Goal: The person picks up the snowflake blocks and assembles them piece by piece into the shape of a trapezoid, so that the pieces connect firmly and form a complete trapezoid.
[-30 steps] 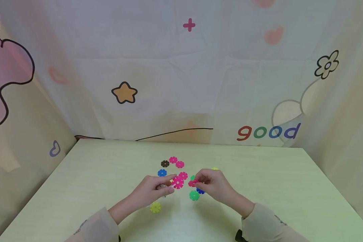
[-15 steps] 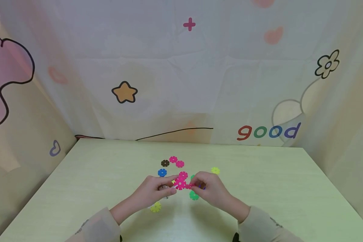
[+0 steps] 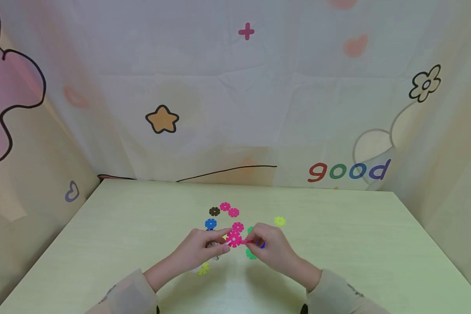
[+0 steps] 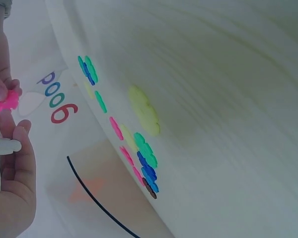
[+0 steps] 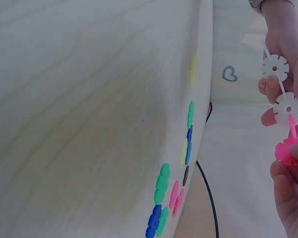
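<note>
We've brought our right hand (image 3: 274, 245), pinching a pink disc (image 5: 285, 150), closer to our left hand (image 3: 194, 249), which grips joined white discs (image 5: 282, 111).

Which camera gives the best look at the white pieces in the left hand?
The right wrist view: two white pieces show their round, notched faces there. The left wrist view shows them as slim, edge-on shapes; the head view gives only glimpses, since the left hand covers much of them.
</note>
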A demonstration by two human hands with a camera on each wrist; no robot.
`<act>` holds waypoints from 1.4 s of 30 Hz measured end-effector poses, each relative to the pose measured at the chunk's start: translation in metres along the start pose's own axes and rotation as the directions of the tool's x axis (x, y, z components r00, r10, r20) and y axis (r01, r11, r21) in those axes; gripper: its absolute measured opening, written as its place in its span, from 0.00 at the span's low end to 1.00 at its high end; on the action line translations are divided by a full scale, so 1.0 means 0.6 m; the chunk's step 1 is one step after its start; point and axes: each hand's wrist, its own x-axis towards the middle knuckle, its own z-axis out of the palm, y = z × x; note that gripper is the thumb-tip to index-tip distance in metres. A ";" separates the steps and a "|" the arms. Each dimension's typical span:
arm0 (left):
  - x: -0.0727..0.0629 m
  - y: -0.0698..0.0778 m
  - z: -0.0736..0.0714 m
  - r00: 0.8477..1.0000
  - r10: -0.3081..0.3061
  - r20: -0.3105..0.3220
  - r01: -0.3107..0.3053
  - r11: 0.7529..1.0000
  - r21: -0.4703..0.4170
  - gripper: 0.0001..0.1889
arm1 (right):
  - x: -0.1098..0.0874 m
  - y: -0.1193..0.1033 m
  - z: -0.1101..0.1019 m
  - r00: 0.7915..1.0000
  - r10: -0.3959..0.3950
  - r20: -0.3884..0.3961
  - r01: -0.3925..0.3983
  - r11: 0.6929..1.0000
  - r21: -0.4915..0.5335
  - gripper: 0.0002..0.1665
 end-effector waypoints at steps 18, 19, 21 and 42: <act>0.004 0.011 0.004 0.999 -0.011 -0.035 0.008 0.995 -0.104 0.24 | -0.006 0.000 0.014 0.954 -0.236 -0.185 0.211 0.967 -0.143 0.09; 0.004 0.012 0.005 0.999 -0.010 -0.031 0.007 0.994 -0.107 0.24 | -0.006 0.000 0.014 0.953 -0.245 -0.180 0.220 0.964 -0.150 0.09; 0.004 0.012 0.006 1.000 -0.012 -0.019 0.010 0.996 -0.093 0.24 | -0.007 -0.002 0.013 0.951 -0.262 -0.161 0.236 0.958 -0.162 0.10; -0.009 -0.017 0.003 0.997 -0.074 0.037 0.074 0.997 -0.007 0.28 | 0.027 0.012 0.003 0.989 -0.043 0.139 0.066 0.984 -0.164 0.10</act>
